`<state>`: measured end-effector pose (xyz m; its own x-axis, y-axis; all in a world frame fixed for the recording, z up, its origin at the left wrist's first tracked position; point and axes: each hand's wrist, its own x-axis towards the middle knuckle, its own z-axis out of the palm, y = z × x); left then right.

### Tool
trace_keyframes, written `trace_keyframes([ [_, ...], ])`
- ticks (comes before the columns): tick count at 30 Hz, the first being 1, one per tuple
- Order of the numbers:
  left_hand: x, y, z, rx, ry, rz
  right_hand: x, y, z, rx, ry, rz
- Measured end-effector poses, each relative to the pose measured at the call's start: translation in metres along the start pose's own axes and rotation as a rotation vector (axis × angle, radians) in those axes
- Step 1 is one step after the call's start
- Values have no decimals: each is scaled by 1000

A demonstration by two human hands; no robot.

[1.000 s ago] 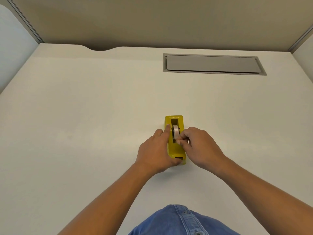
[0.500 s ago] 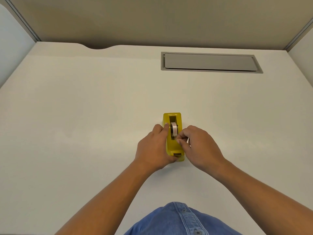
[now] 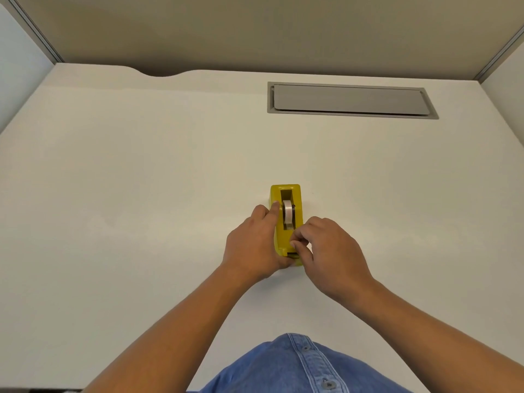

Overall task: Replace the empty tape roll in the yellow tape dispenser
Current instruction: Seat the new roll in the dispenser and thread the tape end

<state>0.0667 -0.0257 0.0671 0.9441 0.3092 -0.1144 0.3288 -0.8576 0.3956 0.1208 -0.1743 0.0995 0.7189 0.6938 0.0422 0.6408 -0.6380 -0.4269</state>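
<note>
The yellow tape dispenser (image 3: 285, 191) stands on the white desk (image 3: 141, 208), lengthwise away from me. A whitish tape roll (image 3: 287, 212) sits upright in its slot. My left hand (image 3: 253, 243) wraps the dispenser's left side, thumb up beside the roll, fingers at the near end. My right hand (image 3: 330, 252) is at the dispenser's near right end, thumb and fingers pinched together just above the cutter end. A thin strip of tape may run from the roll to that pinch; I cannot tell for sure. The near end of the dispenser is hidden by both hands.
A grey cable-cover flap (image 3: 350, 100) is set into the desk at the back right. Partition walls close the desk at the back and both sides. My blue denim shirt (image 3: 297, 367) shows at the bottom edge.
My right hand has drawn back from the roll toward the near, cutter end of the dispenser, fingers still pinched. The left hand keeps its hold on the dispenser.
</note>
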Motion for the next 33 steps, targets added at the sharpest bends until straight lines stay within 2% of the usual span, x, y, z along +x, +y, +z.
trace_keyframes([
  [13, 2, 0, 4, 26, 38, 0, -25, 7, 12, -48, 139, -89],
  [33, 2, 1, 1, 24, -4, -5, -37, 14, 31, -68, 240, -139],
])
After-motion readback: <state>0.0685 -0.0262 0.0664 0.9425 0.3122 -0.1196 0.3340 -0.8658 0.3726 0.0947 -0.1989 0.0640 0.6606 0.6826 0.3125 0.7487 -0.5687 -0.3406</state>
